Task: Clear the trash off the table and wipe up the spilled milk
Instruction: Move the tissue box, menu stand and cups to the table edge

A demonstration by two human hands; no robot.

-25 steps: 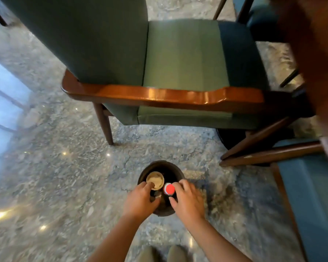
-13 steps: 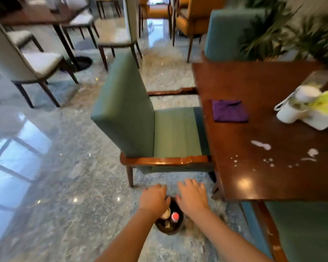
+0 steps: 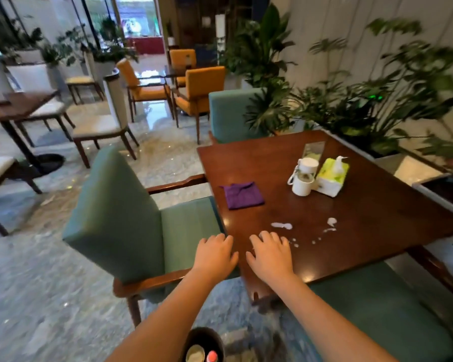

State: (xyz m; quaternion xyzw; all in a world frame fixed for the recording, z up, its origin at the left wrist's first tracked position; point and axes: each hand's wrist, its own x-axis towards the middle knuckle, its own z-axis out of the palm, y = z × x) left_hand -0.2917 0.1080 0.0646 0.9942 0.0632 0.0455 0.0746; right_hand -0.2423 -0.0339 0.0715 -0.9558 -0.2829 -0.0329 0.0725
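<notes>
White spilled milk (image 3: 281,225) lies in small puddles and drops on the near part of the dark wooden table (image 3: 364,210). A folded purple cloth (image 3: 242,195) rests near the table's left edge. On the floor at the bottom stands a dark trash bin (image 3: 205,338) holding a cup and a red-capped bottle. My left hand (image 3: 214,254) hovers over the green chair seat, fingers apart and empty. My right hand (image 3: 271,254) is over the table's near corner, also empty, just short of the milk drops.
A green chair (image 3: 120,212) stands left of the table, another green chair (image 3: 230,113) behind it. A white cup-like holder (image 3: 304,176) and a tissue pack (image 3: 331,176) sit on the table. Plants (image 3: 377,105) line the right side. A green seat (image 3: 372,314) is below right.
My hands have left the trash bin and risen to table height, empty. The view has lifted from the floor to the table; the cup and bottle stay in the bin.
</notes>
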